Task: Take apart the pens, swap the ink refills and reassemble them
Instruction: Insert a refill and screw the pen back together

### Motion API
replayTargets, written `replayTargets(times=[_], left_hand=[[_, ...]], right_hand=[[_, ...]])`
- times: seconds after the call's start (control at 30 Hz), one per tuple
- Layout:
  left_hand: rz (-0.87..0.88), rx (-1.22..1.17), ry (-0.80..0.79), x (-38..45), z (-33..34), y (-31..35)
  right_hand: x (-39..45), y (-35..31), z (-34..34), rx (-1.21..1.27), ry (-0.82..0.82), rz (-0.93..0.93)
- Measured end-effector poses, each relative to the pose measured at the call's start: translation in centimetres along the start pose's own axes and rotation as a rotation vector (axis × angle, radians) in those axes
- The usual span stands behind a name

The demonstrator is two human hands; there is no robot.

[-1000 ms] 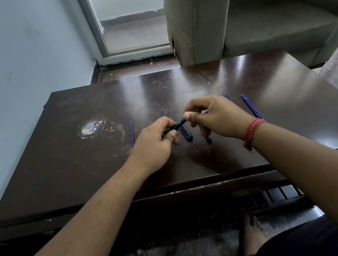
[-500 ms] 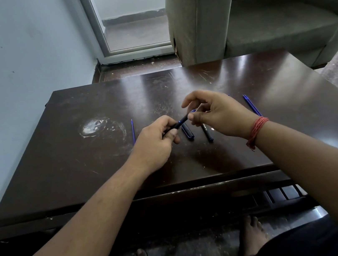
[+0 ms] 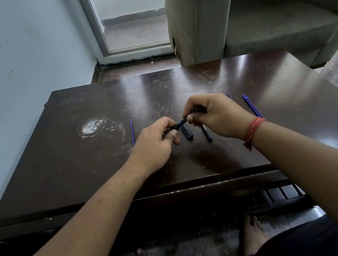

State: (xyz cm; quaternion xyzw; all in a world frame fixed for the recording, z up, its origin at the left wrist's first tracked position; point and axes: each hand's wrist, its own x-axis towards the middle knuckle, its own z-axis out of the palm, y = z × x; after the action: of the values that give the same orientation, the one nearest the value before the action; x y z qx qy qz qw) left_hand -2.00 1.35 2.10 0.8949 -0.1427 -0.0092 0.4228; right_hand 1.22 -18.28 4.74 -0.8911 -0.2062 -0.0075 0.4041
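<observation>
While both hands clamp one dark pen [image 3: 180,123] above the table [image 3: 268,95], a joint is probably being twisted.
Left hand [image 3: 155,143] grips one end, right hand [image 3: 216,116] the other; next, steady counter-turning. Pen parts [image 3: 187,132] and refills [image 3: 252,106] lie nearby.

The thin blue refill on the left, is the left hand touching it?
Apart. The head view shows bare table between the refill and the left hand, which grips a dark pen instead.
</observation>
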Motion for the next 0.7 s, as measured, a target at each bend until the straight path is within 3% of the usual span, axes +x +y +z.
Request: replayTargets(times=[0.7], left_hand=[[0.02,0.077,0.1,-0.06,0.23,0.19]], right_hand=[[0.61,-0.58,0.96,-0.156,0.052,0.06]])
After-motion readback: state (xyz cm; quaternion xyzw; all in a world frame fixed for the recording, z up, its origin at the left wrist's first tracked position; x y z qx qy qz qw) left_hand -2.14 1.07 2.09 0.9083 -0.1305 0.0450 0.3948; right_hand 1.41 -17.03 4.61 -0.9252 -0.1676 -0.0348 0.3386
